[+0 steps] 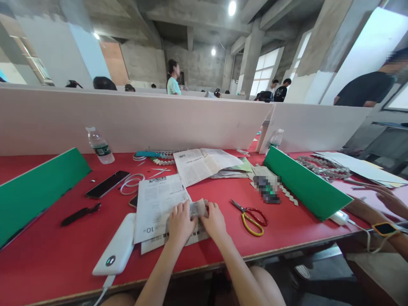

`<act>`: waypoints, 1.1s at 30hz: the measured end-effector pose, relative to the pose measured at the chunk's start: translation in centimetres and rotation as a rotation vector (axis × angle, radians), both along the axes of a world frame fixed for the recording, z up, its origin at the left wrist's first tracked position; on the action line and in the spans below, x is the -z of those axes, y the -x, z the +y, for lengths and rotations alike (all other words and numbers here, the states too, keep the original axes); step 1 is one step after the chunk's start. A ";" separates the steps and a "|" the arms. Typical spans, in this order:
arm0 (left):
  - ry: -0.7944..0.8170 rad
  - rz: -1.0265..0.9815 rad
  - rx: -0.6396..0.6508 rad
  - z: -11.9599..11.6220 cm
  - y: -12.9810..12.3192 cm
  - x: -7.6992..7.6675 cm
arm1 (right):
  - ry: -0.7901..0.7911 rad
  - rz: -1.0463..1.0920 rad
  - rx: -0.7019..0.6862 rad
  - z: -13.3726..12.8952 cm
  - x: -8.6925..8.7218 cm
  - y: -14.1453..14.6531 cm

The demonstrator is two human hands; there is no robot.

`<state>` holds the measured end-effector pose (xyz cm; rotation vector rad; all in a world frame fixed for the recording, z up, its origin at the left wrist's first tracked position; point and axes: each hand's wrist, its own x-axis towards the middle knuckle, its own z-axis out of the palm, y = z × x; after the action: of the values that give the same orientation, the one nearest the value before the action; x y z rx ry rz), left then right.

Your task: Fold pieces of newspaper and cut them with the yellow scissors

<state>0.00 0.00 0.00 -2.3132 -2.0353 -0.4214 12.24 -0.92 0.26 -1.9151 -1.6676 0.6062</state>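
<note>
My left hand (181, 224) and my right hand (214, 222) meet near the table's front edge, on a small folded piece of newspaper (198, 208). Both hands have bent fingers and thumbs close together at the piece's lower edge. Under my left hand lie flat newspaper sheets (159, 208), one marked with a 10. To the right of my right hand rest scissors (250, 216) with one red and one yellow handle loop, blades slightly apart. Parts of the folded piece are hidden beneath my fingers.
Left on the red table are a white power bank (116, 244), a phone (107, 184), a dark tool (80, 213) and a water bottle (100, 146). More newspaper (204, 163) lies behind. Green boards (302, 182) stand at both sides. A co-worker's hands (371, 208) are at right.
</note>
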 end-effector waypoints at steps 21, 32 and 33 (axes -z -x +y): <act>-0.147 -0.706 -0.020 -0.2 0.8 -0.1 | -0.229 0.625 -0.061 1.9 -0.2 -0.2; 0.052 -1.332 0.060 0.0 -0.2 -2.2 | -0.353 1.343 -0.028 0.5 -1.4 1.5; 0.038 -1.307 0.037 0.0 -0.3 -2.3 | -0.325 1.346 -0.032 0.5 -1.3 1.4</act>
<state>0.33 -0.02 2.29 -2.2489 -2.2439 -2.3741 10.82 -0.41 1.55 -0.8000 -0.7962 1.1719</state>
